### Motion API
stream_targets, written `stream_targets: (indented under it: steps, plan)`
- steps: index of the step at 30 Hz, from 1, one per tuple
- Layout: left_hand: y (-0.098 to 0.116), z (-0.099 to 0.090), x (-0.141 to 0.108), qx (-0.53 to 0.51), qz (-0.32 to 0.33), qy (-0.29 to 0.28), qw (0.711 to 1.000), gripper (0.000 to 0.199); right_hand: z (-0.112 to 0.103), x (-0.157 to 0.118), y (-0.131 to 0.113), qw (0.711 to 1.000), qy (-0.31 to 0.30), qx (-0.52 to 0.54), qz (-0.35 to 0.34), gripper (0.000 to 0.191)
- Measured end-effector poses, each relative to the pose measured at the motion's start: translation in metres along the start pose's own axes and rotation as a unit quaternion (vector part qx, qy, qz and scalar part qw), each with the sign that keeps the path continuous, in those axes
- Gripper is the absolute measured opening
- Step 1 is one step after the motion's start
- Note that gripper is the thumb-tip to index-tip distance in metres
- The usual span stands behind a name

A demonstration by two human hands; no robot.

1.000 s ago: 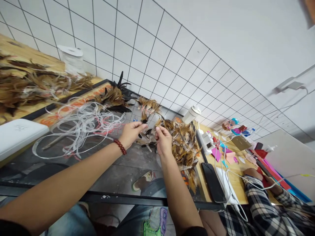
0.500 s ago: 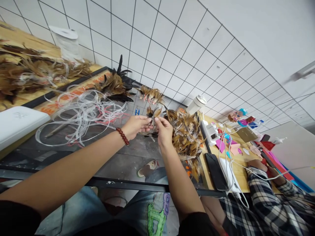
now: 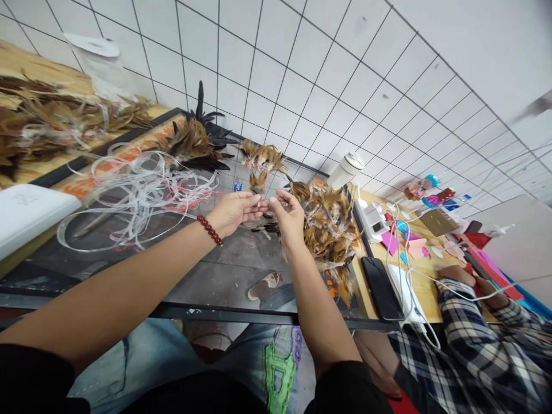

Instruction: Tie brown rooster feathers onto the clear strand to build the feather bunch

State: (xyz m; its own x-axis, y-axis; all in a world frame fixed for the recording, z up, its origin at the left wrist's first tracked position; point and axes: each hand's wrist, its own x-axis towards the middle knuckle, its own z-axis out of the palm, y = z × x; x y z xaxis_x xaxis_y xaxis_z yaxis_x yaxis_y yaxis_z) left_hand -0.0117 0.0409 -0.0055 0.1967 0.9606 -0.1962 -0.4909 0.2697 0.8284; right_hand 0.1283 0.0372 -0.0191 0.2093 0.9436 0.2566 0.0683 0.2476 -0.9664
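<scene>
My left hand (image 3: 238, 214), with a brown bead bracelet above its wrist, pinches a small brown feather bunch (image 3: 257, 183) by its base, between thumb and fingers. The feather tips point up, away from me. Close beside it, my right hand (image 3: 290, 218) has its thumb and curled fingers apart, with nothing visible between them. Both hands are over the dark glass tabletop (image 3: 207, 282). Right of my right hand spreads a large pile of brown feathers (image 3: 330, 230). Beyond the hands lies a row of tied feather bunches (image 3: 263, 156).
Tangled clear ribbon (image 3: 142, 198) covers the left side, near a white box (image 3: 34, 215). Small blue snips (image 3: 237, 187) lie beyond my left hand. A black-and-brown feather bunch (image 3: 194, 141) and white tumbler (image 3: 346, 169) stand by the wall. Right are a phone (image 3: 382, 287) and a person's plaid sleeve (image 3: 463, 310).
My right fingers have come off the feathers and spread a little, moving slightly apart from my left hand. The feather bunch now stands upright in my left fingers. The view has shifted a little.
</scene>
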Motion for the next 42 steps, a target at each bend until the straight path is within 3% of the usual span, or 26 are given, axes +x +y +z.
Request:
stream_targets:
  steps: [5, 8, 11, 13, 17, 20, 22, 24, 28, 30, 32, 36, 39, 42]
  plan:
    - [-0.001, -0.001, 0.001, 0.005, -0.012, 0.005, 1.0, 0.007, -0.001, -0.004, -0.001, 0.983, -0.046, -0.159, -0.08, 0.057]
    - [0.0, 0.001, 0.0, 0.013, 0.021, 0.018, 1.0, 0.011, -0.004, -0.003, 0.0, 0.973, -0.034, -0.201, -0.104, 0.049]
    - [0.004, 0.002, 0.001, 0.001, 0.086, 0.086, 0.993, 0.011, -0.015, 0.0, -0.003, 0.956, -0.051, -0.269, -0.107, 0.027]
    - [0.006, 0.002, 0.002, -0.01, 0.109, 0.13, 0.985, 0.011, -0.02, 0.0, -0.006, 0.918, -0.093, -0.365, -0.124, 0.021]
    - [0.006, 0.002, 0.003, -0.012, 0.117, 0.168, 0.979, 0.013, -0.017, -0.005, -0.007, 0.801, -0.175, -0.553, -0.151, 0.029]
    - [0.003, 0.003, 0.003, 0.005, 0.123, 0.164, 0.979, 0.014, -0.009, -0.007, -0.003, 0.76, -0.192, -0.602, -0.151, 0.029]
    - [0.002, 0.003, 0.003, 0.016, 0.126, 0.163, 0.978, 0.015, -0.008, -0.007, -0.002, 0.77, -0.172, -0.596, -0.149, 0.027]
    - [0.002, 0.003, 0.003, 0.03, 0.129, 0.16, 0.978, 0.016, -0.009, -0.006, -0.002, 0.805, -0.136, -0.558, -0.15, 0.022]
    - [0.0, 0.001, 0.004, 0.049, 0.145, 0.147, 0.977, 0.015, -0.009, -0.004, 0.0, 0.94, -0.07, -0.326, -0.077, 0.015]
    - [-0.001, 0.0, 0.004, 0.05, 0.148, 0.135, 0.978, 0.015, -0.004, -0.002, 0.002, 0.982, -0.073, -0.172, -0.012, 0.014]
    - [-0.001, 0.0, 0.004, 0.042, 0.139, 0.115, 0.983, 0.016, 0.001, -0.002, 0.003, 0.993, -0.092, -0.064, 0.029, 0.017]
    - [0.0, 0.0, 0.002, 0.02, 0.116, 0.056, 0.991, 0.019, 0.007, -0.002, 0.003, 0.994, -0.079, 0.04, 0.069, 0.023]
    - [0.001, 0.001, 0.0, 0.023, 0.111, 0.019, 0.993, 0.021, 0.005, -0.002, 0.002, 0.987, -0.099, 0.067, 0.107, 0.034]
    - [0.002, 0.001, 0.0, 0.019, 0.112, 0.025, 0.993, 0.022, 0.001, -0.003, 0.0, 0.978, -0.151, 0.048, 0.133, 0.036]
